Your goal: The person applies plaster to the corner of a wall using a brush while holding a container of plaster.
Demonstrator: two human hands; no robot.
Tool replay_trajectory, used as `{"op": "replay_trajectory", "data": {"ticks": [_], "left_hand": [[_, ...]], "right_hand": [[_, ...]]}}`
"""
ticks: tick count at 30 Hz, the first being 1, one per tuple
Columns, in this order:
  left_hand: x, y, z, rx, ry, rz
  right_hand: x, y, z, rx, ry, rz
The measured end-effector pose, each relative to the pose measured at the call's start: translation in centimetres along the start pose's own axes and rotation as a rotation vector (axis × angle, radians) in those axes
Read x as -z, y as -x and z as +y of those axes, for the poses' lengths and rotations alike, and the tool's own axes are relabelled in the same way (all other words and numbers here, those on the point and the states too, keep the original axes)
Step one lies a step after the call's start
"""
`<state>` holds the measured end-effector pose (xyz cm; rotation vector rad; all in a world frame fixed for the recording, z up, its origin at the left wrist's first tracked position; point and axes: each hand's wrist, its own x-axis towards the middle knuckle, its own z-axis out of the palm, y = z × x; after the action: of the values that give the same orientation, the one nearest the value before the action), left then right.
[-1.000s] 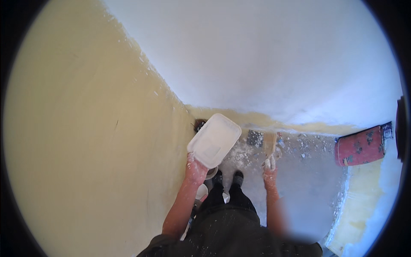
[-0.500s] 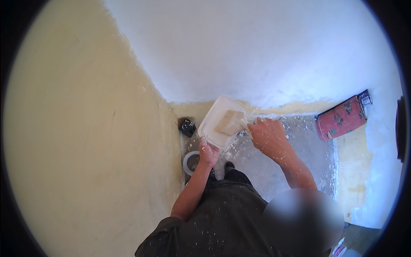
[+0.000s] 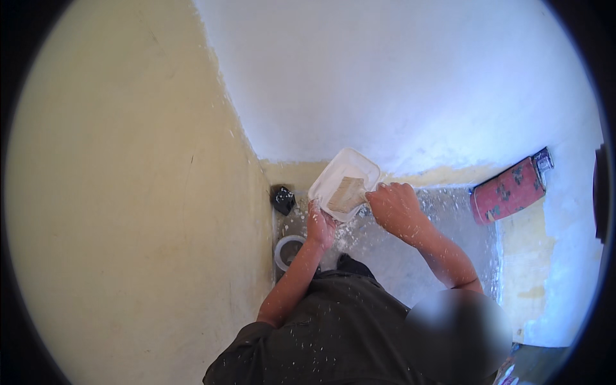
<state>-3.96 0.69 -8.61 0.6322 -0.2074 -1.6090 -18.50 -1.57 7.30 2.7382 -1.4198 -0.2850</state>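
My left hand grips the lower left end of a shallow white plastic tray, tilted and dusted with white material. A wide, flat tan brush lies over the tray's inside, its head toward my left hand. My right hand is closed on the brush's handle at the tray's right edge, its knuckles upward. Both forearms and my dark shirt are speckled white.
A yellow wall rises on the left, a white-painted wall ahead. Below are the grey floor with white flakes, a pale bucket and a black object in the corner. A red patterned bundle sits at right.
Since a second ago, my right hand has risen and brought the brush onto the tray. In the last half second, tray and hands have shifted slightly right within the view.
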Motion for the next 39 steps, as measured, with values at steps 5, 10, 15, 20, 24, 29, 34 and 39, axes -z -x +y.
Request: {"op": "replay_trajectory", "data": {"ticks": [5,10,15,20,24,29,34,39], "left_hand": [[-0.3,0.5,0.1,0.023,-0.046,0.003],[-3.5,1.2,1.9,0.051,-0.087,-0.041],[-6.7,0.0,6.6,0.063,-0.126,0.009],[-10.9,-2.4,10.2,0.027,-0.131,-0.047],[-16.8,-3.7,13.4,-0.002,-0.124,-0.228],[-25.5,-5.6,18.3,-0.060,-0.149,-0.450],[-30.7,-7.0,21.6,-0.109,-0.160,-0.531],[-31.5,-6.8,22.3,-0.152,-0.185,-0.641]], "right_hand": [[1.0,1.0,0.1,0.002,0.023,0.014],[0.5,2.0,4.6,-0.065,-0.201,0.189],[1.4,0.9,5.3,-0.222,-0.249,0.314],[5.4,-1.0,5.0,-0.271,-0.251,0.475],[10.2,-3.7,6.5,-0.289,-0.139,0.650],[19.9,-8.6,11.3,-0.336,-0.032,0.919],[34.5,-13.2,16.3,-0.370,0.078,1.181],[44.8,-15.7,17.9,-0.428,0.135,1.332]]}}
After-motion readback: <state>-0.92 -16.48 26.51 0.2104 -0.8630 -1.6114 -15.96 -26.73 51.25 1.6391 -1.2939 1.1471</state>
